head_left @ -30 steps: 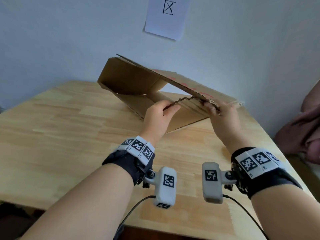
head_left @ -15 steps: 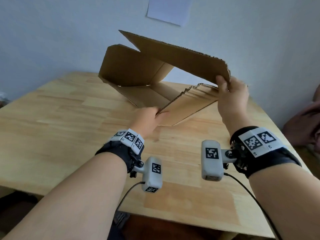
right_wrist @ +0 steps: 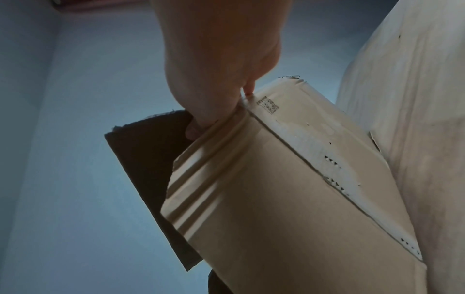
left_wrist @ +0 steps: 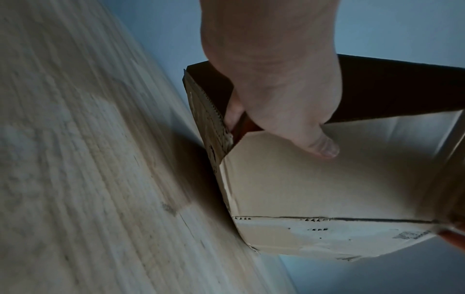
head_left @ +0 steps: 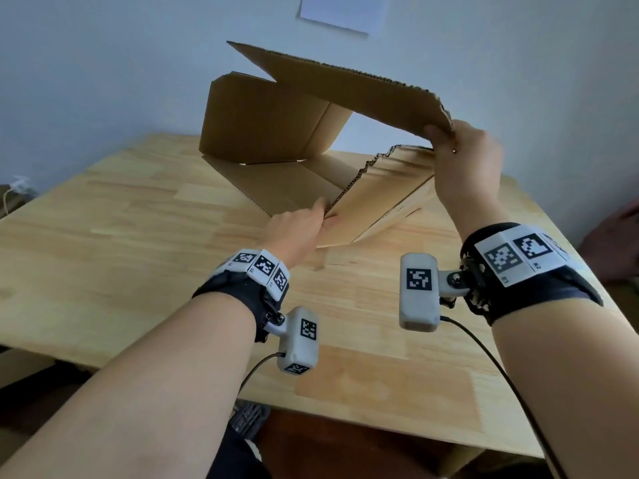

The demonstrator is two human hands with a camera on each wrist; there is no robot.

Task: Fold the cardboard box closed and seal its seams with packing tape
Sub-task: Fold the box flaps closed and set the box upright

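Note:
A brown cardboard box (head_left: 276, 119) lies half unfolded on the wooden table (head_left: 103, 236), its mouth toward me. My right hand (head_left: 460, 157) grips the near corner of the raised upper panel (head_left: 345, 84) and holds it up above the table; the right wrist view shows fingers (right_wrist: 198, 123) curled over the panel's edge. My left hand (head_left: 301, 229) pinches the near edge of the lower panel (head_left: 377, 202), which lies low on the table, thumb (left_wrist: 319, 145) on its face. No packing tape is in view.
A white sheet of paper (head_left: 342, 12) hangs on the wall behind the box. Dark reddish cloth (head_left: 619, 243) lies off the table's right edge. The table's near edge (head_left: 380, 426) runs below my wrists.
My right hand has lifted the upper panel well up, opening the flattened box. My left hand has slid down with the lower panel toward the table.

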